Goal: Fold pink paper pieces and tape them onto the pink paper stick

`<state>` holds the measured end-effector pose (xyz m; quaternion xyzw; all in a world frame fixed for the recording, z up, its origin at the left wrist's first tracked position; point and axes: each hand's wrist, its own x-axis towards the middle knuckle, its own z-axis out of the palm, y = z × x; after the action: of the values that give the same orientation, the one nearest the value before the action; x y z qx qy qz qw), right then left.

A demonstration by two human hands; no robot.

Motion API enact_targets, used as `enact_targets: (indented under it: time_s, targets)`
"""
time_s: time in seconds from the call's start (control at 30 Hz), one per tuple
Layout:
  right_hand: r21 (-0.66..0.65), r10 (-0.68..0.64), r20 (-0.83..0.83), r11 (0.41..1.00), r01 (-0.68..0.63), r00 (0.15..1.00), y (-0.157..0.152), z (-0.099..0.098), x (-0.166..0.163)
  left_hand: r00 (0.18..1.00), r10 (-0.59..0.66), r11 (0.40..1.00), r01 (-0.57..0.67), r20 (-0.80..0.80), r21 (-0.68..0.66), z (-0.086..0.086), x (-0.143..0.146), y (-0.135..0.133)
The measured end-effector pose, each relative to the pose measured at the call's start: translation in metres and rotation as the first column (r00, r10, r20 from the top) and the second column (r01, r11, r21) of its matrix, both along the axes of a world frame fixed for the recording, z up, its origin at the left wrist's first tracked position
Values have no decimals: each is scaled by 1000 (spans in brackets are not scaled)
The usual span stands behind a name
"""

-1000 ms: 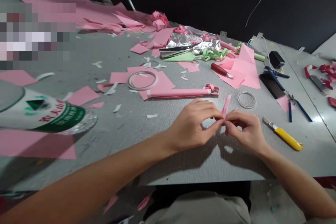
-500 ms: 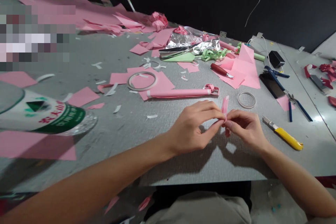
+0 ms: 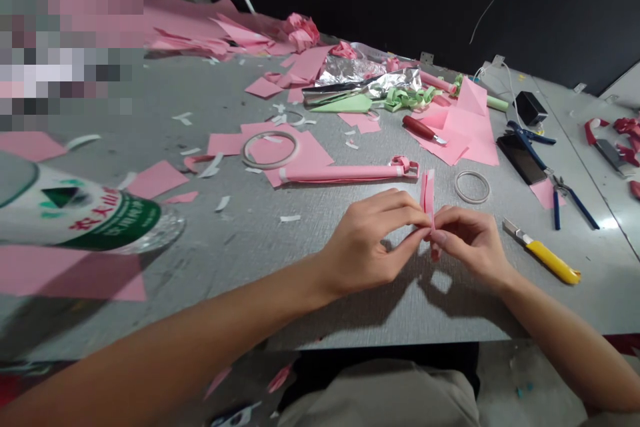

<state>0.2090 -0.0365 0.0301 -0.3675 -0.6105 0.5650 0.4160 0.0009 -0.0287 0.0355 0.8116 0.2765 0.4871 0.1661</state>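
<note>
Between my two hands, a folded pink paper strip (image 3: 428,192) stands upright above the table. My left hand (image 3: 377,233) pinches it from the left with thumb and fingertips. From the right, my right hand (image 3: 470,240) grips the same strip, its thumb pressed against the fingers. A small looped end of the strip hangs below the fingertips, partly hidden. Just beyond lies a long pink paper tube (image 3: 345,174) with white tape at its ends. A roll of tape (image 3: 473,199) and a yellow utility knife (image 3: 553,261) rest to the right of my right hand.
A large water bottle (image 3: 100,217) lies at left. Another tape roll (image 3: 245,150) sits on pink sheets (image 3: 313,150). Farther back are a red-handled knife (image 3: 419,128), crumpled foil (image 3: 345,71) and green paper strips (image 3: 407,99). Blue-handled pliers (image 3: 575,203) and a phone (image 3: 520,159) lie right.
The pink strip stands slightly straighter between my fingers, and both hands keep their pinch. The view has shifted a little.
</note>
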Motion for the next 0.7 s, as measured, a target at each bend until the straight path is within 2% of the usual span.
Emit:
enact_targets:
  time_s: [0.43, 0.7]
  targets:
    - [5, -10, -36, 1000, 10, 999, 0, 0, 0, 999, -28, 1000, 28, 18, -12, 0, 1, -1]
    - [49, -29, -21, 998, 30, 999, 0, 3, -1, 1000, -2, 1000, 2, 12, 28, 3, 1, -2]
